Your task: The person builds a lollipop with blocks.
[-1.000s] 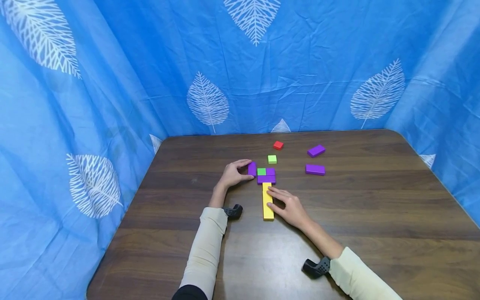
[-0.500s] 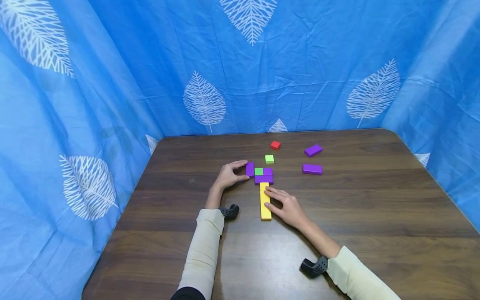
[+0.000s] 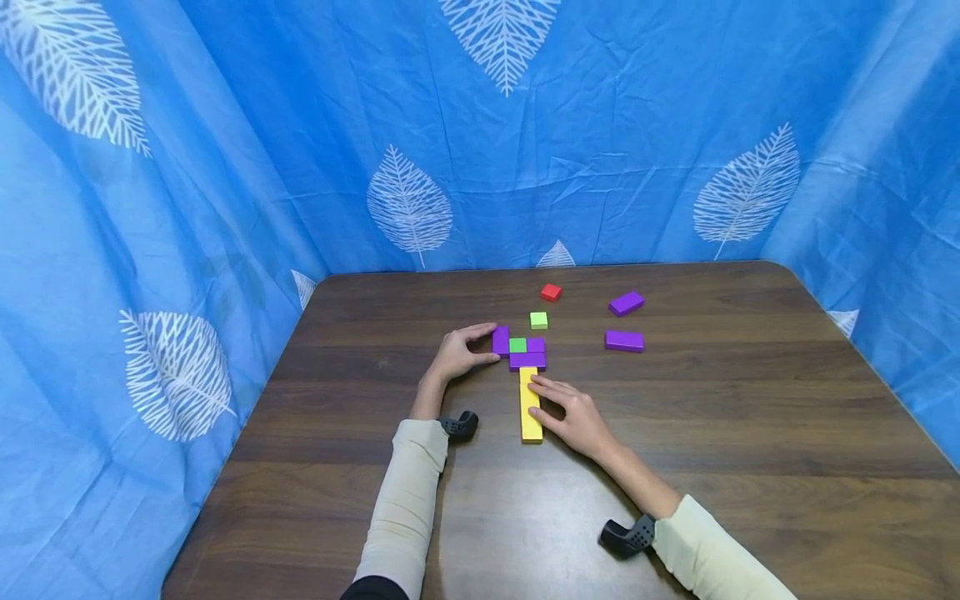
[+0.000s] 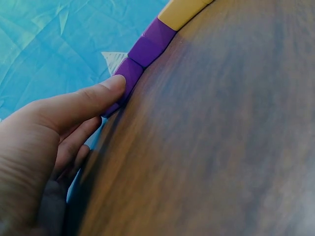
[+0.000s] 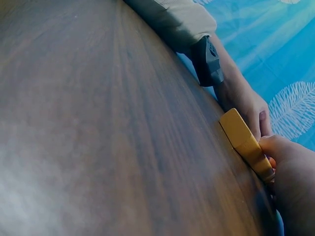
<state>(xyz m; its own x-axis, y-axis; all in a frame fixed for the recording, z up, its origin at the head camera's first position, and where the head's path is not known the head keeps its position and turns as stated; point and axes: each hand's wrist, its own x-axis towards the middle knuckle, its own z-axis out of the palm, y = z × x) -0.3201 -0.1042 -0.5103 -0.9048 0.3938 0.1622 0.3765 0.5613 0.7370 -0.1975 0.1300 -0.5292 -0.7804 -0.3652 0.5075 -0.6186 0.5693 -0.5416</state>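
Observation:
My left hand pinches a purple block lengthwise, fingertips at its far end and thumb at its near end. Right beside it sit a green block, a small purple piece and a wider purple block in front of both. A yellow bar, with a seam near its far end, runs from that purple block toward me. Along the bar's right side, the thumb and fingers of my right hand touch it, spread apart. In the left wrist view, the thumb covers part of the purple block.
Behind the cluster lie a light green block and a red block. To the right are two loose purple blocks, one angled and one nearly straight. A blue leaf-patterned curtain borders the wooden table.
The head view has shifted slightly, so everything appears a little further left than a second ago. Both hands keep their places on the blocks.

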